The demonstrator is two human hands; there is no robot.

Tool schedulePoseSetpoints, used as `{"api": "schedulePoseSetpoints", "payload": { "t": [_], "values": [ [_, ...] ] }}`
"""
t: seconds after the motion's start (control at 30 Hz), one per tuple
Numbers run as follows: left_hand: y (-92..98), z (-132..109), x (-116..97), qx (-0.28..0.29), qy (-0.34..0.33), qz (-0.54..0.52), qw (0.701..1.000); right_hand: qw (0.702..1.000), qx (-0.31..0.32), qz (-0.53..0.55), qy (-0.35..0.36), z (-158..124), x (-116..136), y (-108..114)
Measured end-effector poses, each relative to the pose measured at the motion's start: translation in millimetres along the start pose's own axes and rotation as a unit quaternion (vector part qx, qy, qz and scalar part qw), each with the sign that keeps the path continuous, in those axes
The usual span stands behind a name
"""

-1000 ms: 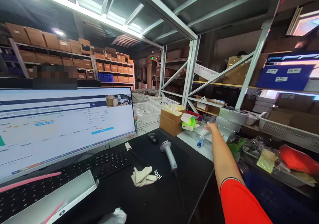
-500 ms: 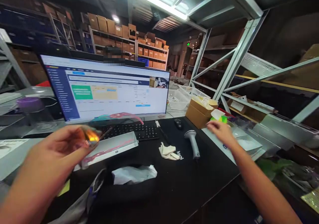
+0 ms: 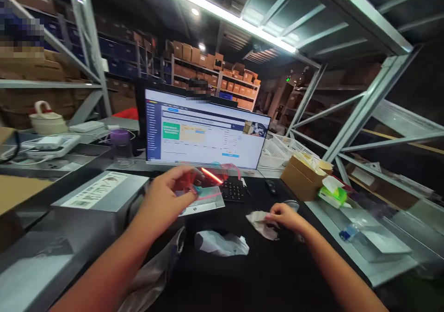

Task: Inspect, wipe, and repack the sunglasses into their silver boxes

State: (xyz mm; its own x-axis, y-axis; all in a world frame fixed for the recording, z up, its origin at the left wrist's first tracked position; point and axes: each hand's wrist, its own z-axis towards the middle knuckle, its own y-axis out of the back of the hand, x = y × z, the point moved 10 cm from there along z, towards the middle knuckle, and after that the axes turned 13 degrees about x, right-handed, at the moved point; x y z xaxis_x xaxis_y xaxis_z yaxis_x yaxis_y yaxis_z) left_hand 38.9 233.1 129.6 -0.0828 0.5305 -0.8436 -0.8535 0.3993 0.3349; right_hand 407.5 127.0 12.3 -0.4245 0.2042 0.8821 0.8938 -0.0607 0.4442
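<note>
My left hand [image 3: 175, 189] is closed in a pinch around a small, reddish see-through thing [image 3: 187, 179]; its kind is blurred, and a bright orange streak shines beside it. Below the fingers lies an open white box [image 3: 208, 204] with something pink along it. Teal and pink see-through curved pieces [image 3: 231, 166] show behind, over the keyboard [image 3: 234, 189]. My right hand [image 3: 286, 217] pinches the edge of a crumpled cream cloth [image 3: 260, 224] at the mat. Just behind that hand, a barcode scanner [image 3: 293, 204] is partly hidden.
A crumpled white wrapper [image 3: 222, 243] and a grey pouch [image 3: 154, 275] lie in front. The monitor [image 3: 208, 131] stands behind the keyboard. At right are a mouse [image 3: 270, 187], a cardboard box [image 3: 301, 178] and a green tissue pack [image 3: 333, 194]. A grey box [image 3: 104, 187] stands left.
My right hand has come from beside the tissue pack to the cream cloth and taken hold of its edge. The view has turned left. My left hand still holds its small thing.
</note>
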Motion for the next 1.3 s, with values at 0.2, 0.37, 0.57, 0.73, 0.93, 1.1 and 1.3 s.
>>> {"api": "schedulePoseSetpoints", "payload": {
  "t": [0.2,0.37,0.57,0.73,0.93,1.1,1.3],
  "values": [
    [-19.7,-3,-3,0.02,-0.008,0.022,1.0,0.99,-0.014,0.137,0.024,-17,33,9],
    [-29.8,-13,-13,-0.003,-0.072,0.048,0.996,0.974,-0.043,0.219,0.041,-40,50,-16],
    [-30.4,-27,-39,-0.045,-0.158,0.097,0.982,0.876,-0.011,0.481,0.029,-63,21,-86],
    [-34.3,-39,-53,-0.06,-0.201,0.111,0.971,0.803,-0.017,0.592,0.065,-83,-4,-129],
    [-57.5,-39,-41,-0.03,-0.182,0.096,0.978,0.834,-0.061,0.505,0.213,-94,60,-135],
    [-41.7,-39,-36,-0.078,-0.15,0.084,0.982,0.883,0.099,0.269,0.371,-78,160,-161],
    [-14.8,-48,-43,-0.165,-0.204,0.17,0.95,0.883,-0.062,0.171,0.433,-44,199,-163]
  ]
}}
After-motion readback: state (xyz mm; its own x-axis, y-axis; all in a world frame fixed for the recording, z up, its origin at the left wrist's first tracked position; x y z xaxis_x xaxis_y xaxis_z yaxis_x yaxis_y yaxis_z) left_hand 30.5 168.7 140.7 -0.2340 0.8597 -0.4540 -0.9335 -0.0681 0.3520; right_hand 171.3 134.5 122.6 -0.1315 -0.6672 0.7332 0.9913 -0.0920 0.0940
